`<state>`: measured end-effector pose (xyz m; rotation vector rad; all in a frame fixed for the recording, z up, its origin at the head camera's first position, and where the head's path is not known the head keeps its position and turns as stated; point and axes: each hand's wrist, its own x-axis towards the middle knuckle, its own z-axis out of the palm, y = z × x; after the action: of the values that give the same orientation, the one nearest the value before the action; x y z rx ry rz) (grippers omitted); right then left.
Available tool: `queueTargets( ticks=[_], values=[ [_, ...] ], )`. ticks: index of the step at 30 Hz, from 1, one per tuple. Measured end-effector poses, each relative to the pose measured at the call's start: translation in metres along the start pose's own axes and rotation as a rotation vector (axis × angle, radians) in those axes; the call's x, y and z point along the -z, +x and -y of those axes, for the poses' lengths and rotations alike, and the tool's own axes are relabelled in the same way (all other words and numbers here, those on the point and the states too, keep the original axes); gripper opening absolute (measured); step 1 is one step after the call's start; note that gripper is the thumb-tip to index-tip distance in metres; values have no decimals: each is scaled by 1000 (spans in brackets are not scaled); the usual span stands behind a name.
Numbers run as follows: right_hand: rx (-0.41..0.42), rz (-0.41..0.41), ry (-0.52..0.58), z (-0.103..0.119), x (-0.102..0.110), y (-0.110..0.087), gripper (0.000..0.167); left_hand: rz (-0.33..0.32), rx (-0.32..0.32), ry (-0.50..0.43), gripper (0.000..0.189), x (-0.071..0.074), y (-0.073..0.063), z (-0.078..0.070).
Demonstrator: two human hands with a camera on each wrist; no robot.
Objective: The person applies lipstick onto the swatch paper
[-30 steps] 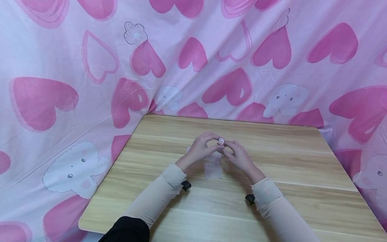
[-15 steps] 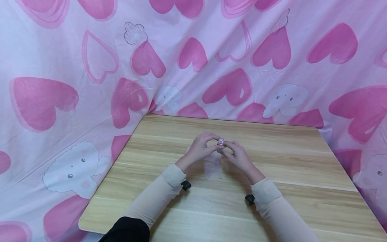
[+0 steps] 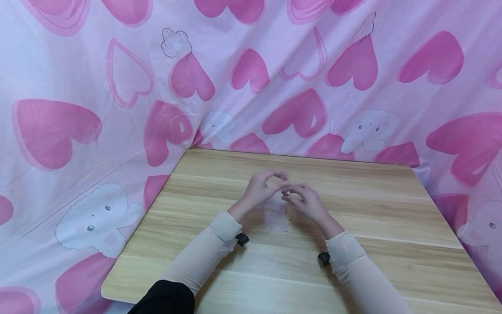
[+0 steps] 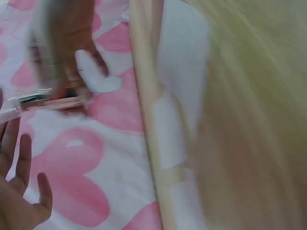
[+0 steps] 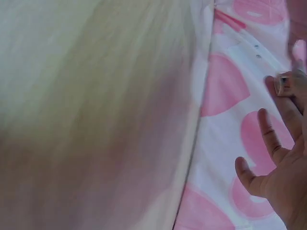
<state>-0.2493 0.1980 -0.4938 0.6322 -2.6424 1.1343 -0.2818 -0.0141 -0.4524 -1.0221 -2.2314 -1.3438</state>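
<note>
A small slim stick-shaped item point(image 3: 286, 192), shiny and partly clear with dark and pinkish parts, is between both hands above the table. My right hand point(image 3: 310, 204) pinches it between thumb and fingertips. My left hand point(image 3: 259, 188) arches at its other side, thumb tip close to it; those fingertips are blurred. In the left wrist view the item point(image 4: 50, 101) lies across the right hand's blurred fingers point(image 4: 67, 43), its clear end near the left hand point(image 4: 24, 191). In the right wrist view, the item's square end point(image 5: 284, 84) shows beside the right hand point(image 5: 283, 177).
Pale, thin sheets point(image 3: 276, 221) lie on the wooden table point(image 3: 376, 205) below the hands, several in the left wrist view point(image 4: 182, 62). Pink heart-patterned cloth point(image 3: 290, 65) hangs behind and along the table's left and right sides.
The left fingers have shifted and blurred, lifting slightly at the item. The item has tipped and dropped a little, its square end no longer facing the head camera. The right hand has barely moved.
</note>
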Motion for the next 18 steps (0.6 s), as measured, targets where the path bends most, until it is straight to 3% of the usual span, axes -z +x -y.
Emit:
queueTargets(
  ticks=[4,8,18],
  values=[
    [-31,-21,21,1,5,3,29,-58,-13,-3,20,8,10,-1],
    [-15,-68,48,5,12,7,33,-37,22,17,22,11,16,1],
    [-59,-29,38,-1,7,1,36,37,107,98,27,6,15,18]
  ],
)
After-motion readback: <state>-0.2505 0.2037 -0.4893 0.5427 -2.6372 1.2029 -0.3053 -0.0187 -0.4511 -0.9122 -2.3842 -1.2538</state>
